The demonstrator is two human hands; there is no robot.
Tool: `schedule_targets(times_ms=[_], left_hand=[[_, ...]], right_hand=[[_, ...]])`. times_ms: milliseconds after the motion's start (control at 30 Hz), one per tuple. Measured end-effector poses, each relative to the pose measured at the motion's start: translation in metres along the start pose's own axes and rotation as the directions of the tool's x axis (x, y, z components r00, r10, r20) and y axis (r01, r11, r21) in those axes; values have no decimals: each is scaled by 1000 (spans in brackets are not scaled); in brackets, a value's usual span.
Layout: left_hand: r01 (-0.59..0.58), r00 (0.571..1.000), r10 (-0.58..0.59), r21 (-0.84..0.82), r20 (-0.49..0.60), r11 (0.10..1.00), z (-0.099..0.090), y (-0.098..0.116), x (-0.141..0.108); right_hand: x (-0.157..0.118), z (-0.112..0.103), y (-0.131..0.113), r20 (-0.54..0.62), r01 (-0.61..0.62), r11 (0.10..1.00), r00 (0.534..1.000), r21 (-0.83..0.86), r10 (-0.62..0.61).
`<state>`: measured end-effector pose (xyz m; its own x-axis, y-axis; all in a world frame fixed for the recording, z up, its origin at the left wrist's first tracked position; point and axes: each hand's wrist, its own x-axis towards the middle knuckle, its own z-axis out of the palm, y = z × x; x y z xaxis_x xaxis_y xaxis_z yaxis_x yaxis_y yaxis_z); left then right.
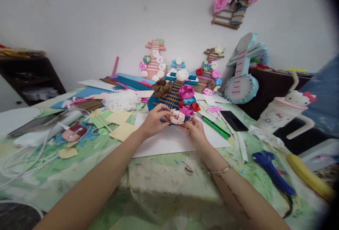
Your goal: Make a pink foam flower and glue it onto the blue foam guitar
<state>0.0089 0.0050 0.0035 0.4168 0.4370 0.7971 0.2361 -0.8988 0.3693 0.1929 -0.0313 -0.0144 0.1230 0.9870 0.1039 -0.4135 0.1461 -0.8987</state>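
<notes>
A pale pink paper flower (177, 117) is at the lower edge of a blue paper instrument (156, 101) with brown bars and white strings. My left hand (158, 120) has its fingers closed on the flower's left side. On the flower's lower right, my right hand (194, 128) pinches its edge. Above and beside it on the instrument are a brown paper flower (162, 88), a magenta flower (186, 92), and red and blue ones. White paper (159, 141) lies underneath.
Green cutter (217, 127), black phone (234, 121), blue glue gun (274, 173) and white cup (278, 113) stand or lie to the right. Shredded white paper (122, 101), yellow sheets (123, 131) and cables are left. Decorated paper instruments (153, 64) lean on the wall.
</notes>
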Motion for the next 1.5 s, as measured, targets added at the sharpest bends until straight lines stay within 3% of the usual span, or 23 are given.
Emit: schedule_targets(times_ms=[300,533,800,1033,1500], left_hand=[[-136,990,128,184,59,973,-2,1,-3],[-179,984,177,235,28,955,-2,2,-1],[-156,986,167,221,-29,963,-1,4,-1],[-6,993,35,236,-116,972,3,4,-2],[-10,996,26,194,-82,981,6,7,-1]], right_hand=[[-1,1,0,6,-9,1000,1000,1,9],[-1,1,0,19,3,1000,1000,7,-3],[-2,1,-2,27,-1,1000,1000,21,0],[-2,1,-1,30,25,997,999,69,-27],[-3,3,-3,55,24,996,998,88,-28]])
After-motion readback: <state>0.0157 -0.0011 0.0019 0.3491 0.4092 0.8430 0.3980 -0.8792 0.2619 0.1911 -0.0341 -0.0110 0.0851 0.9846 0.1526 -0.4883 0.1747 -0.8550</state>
